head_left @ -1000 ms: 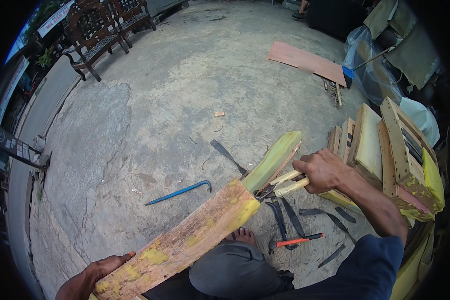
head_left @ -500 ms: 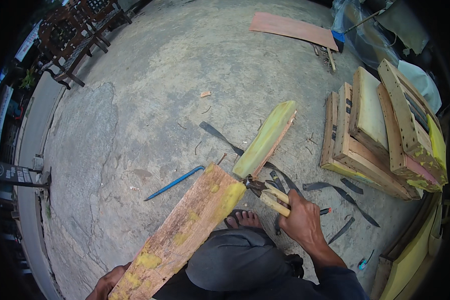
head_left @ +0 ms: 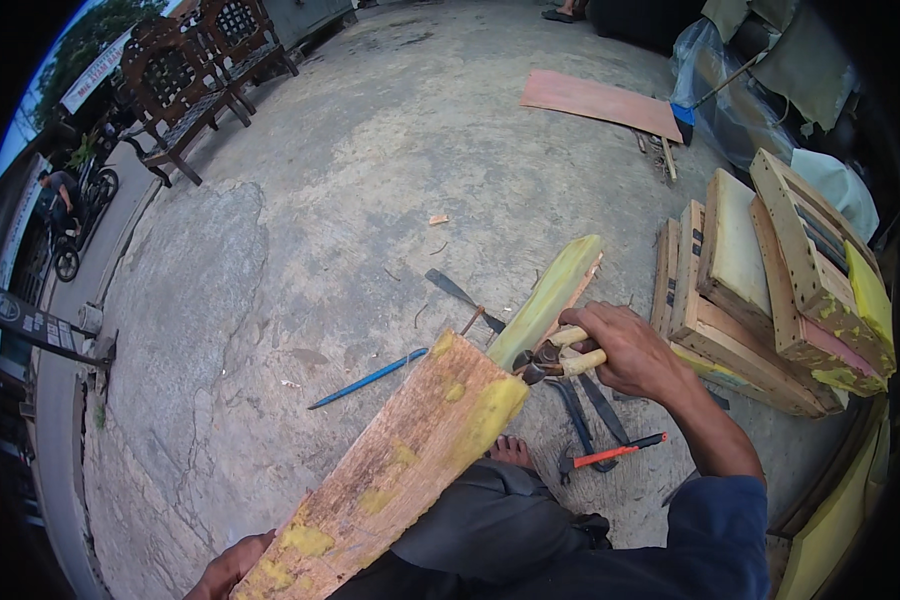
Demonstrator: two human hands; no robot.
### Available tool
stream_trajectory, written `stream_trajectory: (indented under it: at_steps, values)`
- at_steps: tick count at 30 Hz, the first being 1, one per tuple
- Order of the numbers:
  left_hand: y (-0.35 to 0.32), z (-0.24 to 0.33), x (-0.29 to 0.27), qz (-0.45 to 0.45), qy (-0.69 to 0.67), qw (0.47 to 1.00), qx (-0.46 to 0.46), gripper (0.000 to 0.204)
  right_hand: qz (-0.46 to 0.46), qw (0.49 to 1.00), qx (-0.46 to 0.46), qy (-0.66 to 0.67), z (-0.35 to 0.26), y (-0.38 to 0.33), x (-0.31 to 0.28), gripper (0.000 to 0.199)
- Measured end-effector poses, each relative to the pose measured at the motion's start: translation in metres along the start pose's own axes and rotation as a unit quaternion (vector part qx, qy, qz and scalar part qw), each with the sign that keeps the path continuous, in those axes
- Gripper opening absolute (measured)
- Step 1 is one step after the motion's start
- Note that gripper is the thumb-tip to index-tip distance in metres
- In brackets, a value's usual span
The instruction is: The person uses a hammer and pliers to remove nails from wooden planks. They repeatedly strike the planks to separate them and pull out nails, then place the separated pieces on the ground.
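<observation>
Yellow-blotched wooden board [head_left: 400, 455] is apparently worked mid-frame with cream-handled metal pincers [head_left: 570, 366] clamped in right hand [head_left: 632, 350]; left hand [head_left: 232, 567], fingers hidden; leverage seems needed.

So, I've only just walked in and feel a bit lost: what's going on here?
A person has pincers in the right hand, their head at the far end of a yellow-flecked board. The left hand holds the board's near end. On the floor lie a hammer and a blue bar.
</observation>
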State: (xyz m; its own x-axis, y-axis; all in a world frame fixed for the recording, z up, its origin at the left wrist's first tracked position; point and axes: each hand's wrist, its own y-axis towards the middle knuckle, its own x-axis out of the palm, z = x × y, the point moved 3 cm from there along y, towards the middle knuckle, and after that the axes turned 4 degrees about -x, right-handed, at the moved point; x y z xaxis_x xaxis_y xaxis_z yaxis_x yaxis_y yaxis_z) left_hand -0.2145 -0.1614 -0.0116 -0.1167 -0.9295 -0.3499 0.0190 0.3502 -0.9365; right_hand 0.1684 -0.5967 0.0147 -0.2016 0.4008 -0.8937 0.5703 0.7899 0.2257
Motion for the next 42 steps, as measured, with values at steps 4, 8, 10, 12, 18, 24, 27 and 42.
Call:
stream_trajectory:
  at_steps: [4,8,10,12,18,24,27,42]
  values:
    - [-0.003,-0.019,0.001,0.013,0.000,1.000,-0.003,0.054,-0.028,0.998,-0.030,-0.047,-0.005,0.009,-0.016,0.028]
    - [0.004,-0.020,-0.003,0.022,0.017,1.000,0.010,0.053,0.019,0.995,0.090,-0.048,-0.026,-0.023,0.007,0.028]
    - [0.001,-0.028,-0.006,0.039,0.027,0.999,0.012,0.052,0.026,0.976,0.213,-0.036,-0.048,-0.037,0.037,0.029]
    - [0.003,-0.029,-0.008,0.053,0.035,0.998,0.019,0.052,0.064,0.954,0.293,0.025,-0.075,-0.047,0.053,0.030]
    - [0.018,-0.034,-0.016,0.094,0.072,0.991,0.054,0.051,0.040,0.955,0.286,0.071,-0.087,-0.044,0.060,0.031]
    - [0.018,-0.028,-0.027,0.133,0.111,0.980,0.097,0.049,0.072,0.975,-0.086,-0.194,-0.004,-0.023,-0.035,0.024]
    - [0.024,-0.030,-0.040,0.158,0.133,0.973,0.102,0.049,0.053,0.943,-0.205,-0.259,0.003,0.014,-0.072,0.022]
    - [0.046,-0.068,-0.060,0.248,0.258,0.916,0.182,0.046,-0.150,0.902,0.348,-0.206,0.150,-0.051,-0.139,0.030]
